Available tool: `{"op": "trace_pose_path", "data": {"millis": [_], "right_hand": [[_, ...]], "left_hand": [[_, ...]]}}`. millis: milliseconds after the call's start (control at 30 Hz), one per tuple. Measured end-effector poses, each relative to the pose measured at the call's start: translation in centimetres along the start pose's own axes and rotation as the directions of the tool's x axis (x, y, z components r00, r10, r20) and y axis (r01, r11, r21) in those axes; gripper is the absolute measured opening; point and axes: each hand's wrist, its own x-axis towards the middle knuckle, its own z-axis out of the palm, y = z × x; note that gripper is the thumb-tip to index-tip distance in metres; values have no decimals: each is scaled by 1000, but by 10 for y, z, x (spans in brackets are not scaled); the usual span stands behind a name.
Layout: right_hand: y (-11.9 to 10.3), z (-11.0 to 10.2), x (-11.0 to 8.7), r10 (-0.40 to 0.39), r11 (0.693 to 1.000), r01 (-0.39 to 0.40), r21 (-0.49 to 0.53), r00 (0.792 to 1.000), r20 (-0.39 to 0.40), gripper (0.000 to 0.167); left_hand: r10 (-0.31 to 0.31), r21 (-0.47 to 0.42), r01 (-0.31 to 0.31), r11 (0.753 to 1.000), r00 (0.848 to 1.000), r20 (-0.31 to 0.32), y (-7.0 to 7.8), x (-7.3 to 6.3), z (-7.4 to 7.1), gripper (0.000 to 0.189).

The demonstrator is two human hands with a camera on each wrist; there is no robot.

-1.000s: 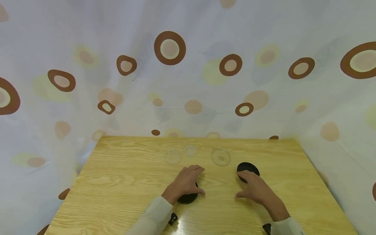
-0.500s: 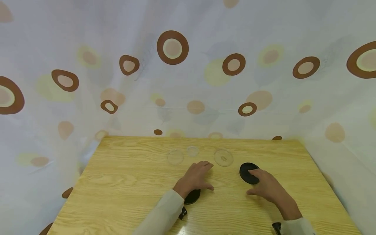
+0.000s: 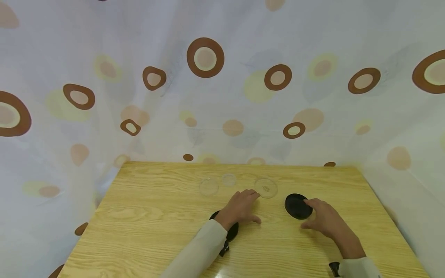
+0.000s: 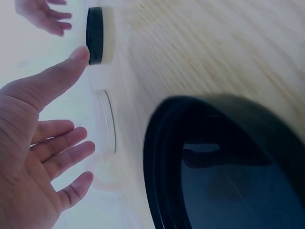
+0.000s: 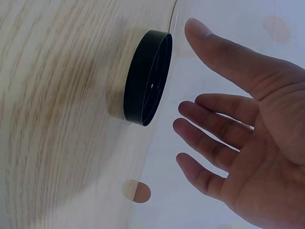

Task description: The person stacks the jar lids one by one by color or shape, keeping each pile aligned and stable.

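Two shallow round black lids or dishes lie on the wooden table. My left hand point(image 3: 240, 208) hovers over and just beyond the left black dish point(image 3: 233, 232), hiding part of it. In the left wrist view, this black dish point(image 4: 228, 191) looms close, apart from the spread fingers of my left hand point(image 4: 28, 148). Just right of the other black dish point(image 3: 298, 207) is my right hand point(image 3: 326, 221), thumb and fingers parted. The right wrist view has that dish point(image 5: 145, 78) clear of my right hand point(image 5: 257, 143), with nothing in the palm.
Behind the hands lie three clear round discs: a left one point(image 3: 208, 187), a smaller middle one point(image 3: 229, 179) and a right one point(image 3: 265, 188) with small marks. Patterned cloth point(image 3: 233, 96) encloses the table's point(image 3: 153, 216) back and sides.
Both hands have moved to the right. My right hand has drawn off the right black dish, which it partly covered before. The dishes and discs look unmoved; the head view has shifted slightly.
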Motion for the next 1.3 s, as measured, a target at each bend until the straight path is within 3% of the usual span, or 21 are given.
{"op": "trace_pose_path", "data": {"millis": [233,367,567,1033,1300], "right_hand": [[7,-6,3,0,1000,0,6,1000,-1,83],[13,-8,5,16,1000,-16,13,1000,6,84],[24,-8,7,31,999,-31,27,999,22,84],[36,-7,15,62,998,-64,20,996,61,80],[45,-7,18,65,998,-66,12,995,69,72]], "left_hand": [[23,-44,-25,999,999,-34,8,13,-1,82],[21,-17,-21,1000,999,-36,14,21,0,82],[-1,5,1,1000,1000,-4,25,32,-2,82],[-47,-97,51,994,998,42,40,42,4,78],[-95,-141,98,985,995,28,54,49,12,73]]}}
